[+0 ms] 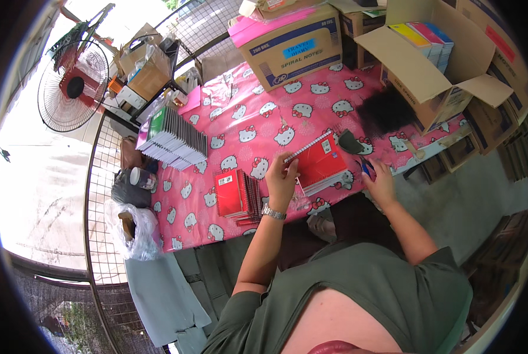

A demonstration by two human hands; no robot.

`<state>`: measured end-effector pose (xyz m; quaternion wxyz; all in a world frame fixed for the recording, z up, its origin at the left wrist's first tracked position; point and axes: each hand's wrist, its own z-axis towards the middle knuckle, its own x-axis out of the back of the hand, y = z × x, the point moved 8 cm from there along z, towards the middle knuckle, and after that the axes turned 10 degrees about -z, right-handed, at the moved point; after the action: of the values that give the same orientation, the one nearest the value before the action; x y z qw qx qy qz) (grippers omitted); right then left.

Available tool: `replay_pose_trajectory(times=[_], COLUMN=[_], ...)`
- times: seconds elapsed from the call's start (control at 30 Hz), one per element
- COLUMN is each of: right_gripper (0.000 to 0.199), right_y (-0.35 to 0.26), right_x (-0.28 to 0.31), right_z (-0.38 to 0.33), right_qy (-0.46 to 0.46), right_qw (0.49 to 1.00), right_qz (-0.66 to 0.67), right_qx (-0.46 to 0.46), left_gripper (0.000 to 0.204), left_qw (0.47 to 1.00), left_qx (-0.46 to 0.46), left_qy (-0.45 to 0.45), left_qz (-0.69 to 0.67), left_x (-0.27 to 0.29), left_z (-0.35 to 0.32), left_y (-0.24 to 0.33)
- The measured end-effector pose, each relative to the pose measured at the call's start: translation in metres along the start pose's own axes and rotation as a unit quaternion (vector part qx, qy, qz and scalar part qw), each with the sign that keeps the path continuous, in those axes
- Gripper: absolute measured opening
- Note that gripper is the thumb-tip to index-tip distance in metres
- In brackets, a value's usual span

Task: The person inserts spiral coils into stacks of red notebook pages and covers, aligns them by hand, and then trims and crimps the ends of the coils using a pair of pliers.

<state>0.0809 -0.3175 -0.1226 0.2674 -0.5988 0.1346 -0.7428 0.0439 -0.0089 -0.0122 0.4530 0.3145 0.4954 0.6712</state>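
Observation:
A stack of red spiral notebooks point(320, 168) lies in front of me, its coiled edge turned to my left. My left hand point(283, 180), with a metal watch on its wrist, has its fingers curled at the coil of the top notebook. A small blue-handled tool point(366, 167) sits in the fingers of my right hand point(382, 184), just right of the stack; its exact kind is too small to tell. Beyond that tool lies a dark green object point(351, 141), touching the stack's far right corner. More red spiral notebooks point(235, 196) are piled to my left.
A pink patterned cloth point(246, 133) covers the table. At the far left stands a tall notebook stack point(174, 138). Cardboard boxes point(293, 50) stand at the back, and an open box point(420, 88) of notebooks at the right. A fan point(74, 87) and a plastic bag point(135, 233) are leftward.

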Motion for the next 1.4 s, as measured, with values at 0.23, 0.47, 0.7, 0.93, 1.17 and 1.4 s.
replay_pose_trajectory(times=[0.23,0.47,0.7,0.93,1.17,1.4], right_gripper=[0.051,0.048,0.044,0.043,0.035,0.025], right_y=[-0.19,-0.216,-0.184,-0.069,-0.031,0.034], right_x=[0.072,0.07,0.006,0.043,-0.021,-0.037], right_z=[0.011,0.002,0.0,0.029,0.049,0.179], right_qy=[0.022,0.045,-0.4,-0.015,-0.013,0.121], right_qw=[0.963,0.958,0.743,0.98,0.996,0.983], right_qz=[0.12,0.043,0.532,0.197,-0.047,-0.137], right_qx=[0.239,0.279,-0.074,0.025,0.076,0.03], left_gripper=[0.014,0.017,0.022,0.014,0.021,0.037], left_qw=[0.998,0.998,0.985,0.885,0.778,0.819], left_qx=[0.044,-0.016,-0.133,-0.256,0.102,-0.135], left_qy=[-0.02,-0.012,0.016,-0.03,-0.104,-0.111], left_qz=[-0.027,0.055,0.107,0.387,0.611,0.546], left_x=[0.006,0.008,0.009,0.061,0.15,0.044], left_z=[-0.005,-0.011,-0.02,0.02,0.064,0.052], left_y=[-0.022,-0.01,0.016,0.148,0.024,0.038])
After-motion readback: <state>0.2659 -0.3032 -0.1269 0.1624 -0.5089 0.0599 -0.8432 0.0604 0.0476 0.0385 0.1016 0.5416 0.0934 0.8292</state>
